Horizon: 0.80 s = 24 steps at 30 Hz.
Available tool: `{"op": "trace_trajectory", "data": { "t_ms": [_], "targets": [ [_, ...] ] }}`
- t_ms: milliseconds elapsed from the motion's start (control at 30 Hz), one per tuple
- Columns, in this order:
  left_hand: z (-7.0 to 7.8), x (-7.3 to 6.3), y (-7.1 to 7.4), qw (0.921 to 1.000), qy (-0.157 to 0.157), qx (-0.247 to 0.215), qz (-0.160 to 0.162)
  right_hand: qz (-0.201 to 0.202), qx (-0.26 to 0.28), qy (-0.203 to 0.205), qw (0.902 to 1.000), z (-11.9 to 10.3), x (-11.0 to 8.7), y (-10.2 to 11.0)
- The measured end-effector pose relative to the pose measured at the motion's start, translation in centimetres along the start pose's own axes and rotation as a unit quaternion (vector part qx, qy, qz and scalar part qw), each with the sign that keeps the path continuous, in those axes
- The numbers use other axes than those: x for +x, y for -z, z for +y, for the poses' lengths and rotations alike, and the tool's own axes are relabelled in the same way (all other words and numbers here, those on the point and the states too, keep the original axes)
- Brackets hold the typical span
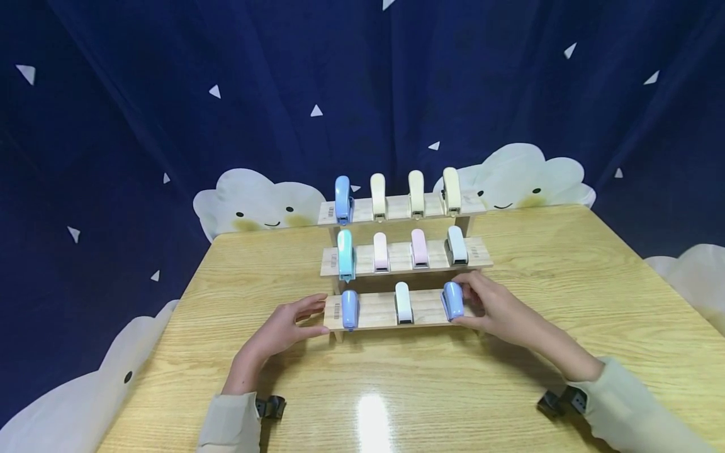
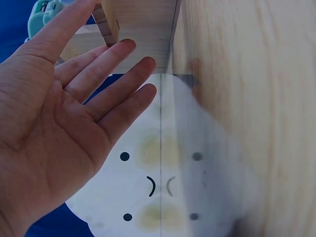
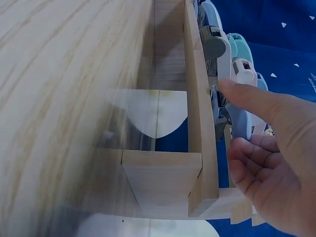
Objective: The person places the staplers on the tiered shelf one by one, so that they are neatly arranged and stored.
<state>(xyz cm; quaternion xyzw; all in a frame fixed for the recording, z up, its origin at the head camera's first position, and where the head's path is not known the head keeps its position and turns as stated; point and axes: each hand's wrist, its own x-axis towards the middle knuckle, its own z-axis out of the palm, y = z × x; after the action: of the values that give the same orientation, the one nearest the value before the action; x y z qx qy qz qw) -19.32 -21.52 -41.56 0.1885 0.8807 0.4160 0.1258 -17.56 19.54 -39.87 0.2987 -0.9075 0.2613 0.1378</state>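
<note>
A wooden three-tier stand point(image 1: 374, 309) holds a row of small staplers on each tier. At the right end of the bottom tier, my right hand point(image 1: 501, 308) pinches a blue stapler point(image 1: 454, 301), thumb at its front and fingers behind it. The right wrist view shows the same blue stapler point(image 3: 240, 121) between thumb and curled fingers. My left hand point(image 1: 289, 324) is at the left end of that tier, fingers loosely extended and thumb at the board's edge. Closest to it sits another blue stapler point(image 1: 350, 308). A white stapler point(image 1: 403, 303) stands mid-tier.
The middle tier carries a turquoise stapler point(image 1: 345, 255), two pink ones and a pale grey-white one point(image 1: 457, 245). On the top tier are a blue stapler point(image 1: 342, 198) and several cream ones point(image 1: 416, 194). Behind the wooden table point(image 1: 272, 264) hangs a dark blue curtain point(image 1: 317, 75).
</note>
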Motion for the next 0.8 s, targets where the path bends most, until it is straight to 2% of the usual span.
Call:
{"op": "trace_trajectory", "data": {
  "t_ms": [233,500,567,667,733,800],
  "targets": [
    [0.0,-0.1,0.0,1.0000,0.003,0.002,0.002,-0.024,-0.002,-0.022,0.9995,-0.4,0.0,0.1],
    [-0.1,-0.1,-0.1,1.0000,0.004,0.000,0.002,-0.021,-0.038,-0.023,0.9988,-0.3,-0.1,0.3],
    [-0.1,-0.1,-0.1,1.0000,0.005,-0.001,0.000,0.001,-0.044,-0.004,0.9990,-0.1,-0.2,0.7],
    [0.1,-0.1,0.2,0.9999,0.008,-0.001,-0.008,0.067,-0.044,0.042,0.9959,0.3,0.1,1.5],
    [0.4,-0.2,0.6,0.9998,0.009,0.015,0.003,0.131,-0.050,0.078,0.9870,0.8,0.6,2.3],
    [0.9,-0.2,1.2,0.9982,0.006,0.038,0.046,0.198,-0.075,0.100,0.9721,1.2,1.2,3.0]
  ]
}}
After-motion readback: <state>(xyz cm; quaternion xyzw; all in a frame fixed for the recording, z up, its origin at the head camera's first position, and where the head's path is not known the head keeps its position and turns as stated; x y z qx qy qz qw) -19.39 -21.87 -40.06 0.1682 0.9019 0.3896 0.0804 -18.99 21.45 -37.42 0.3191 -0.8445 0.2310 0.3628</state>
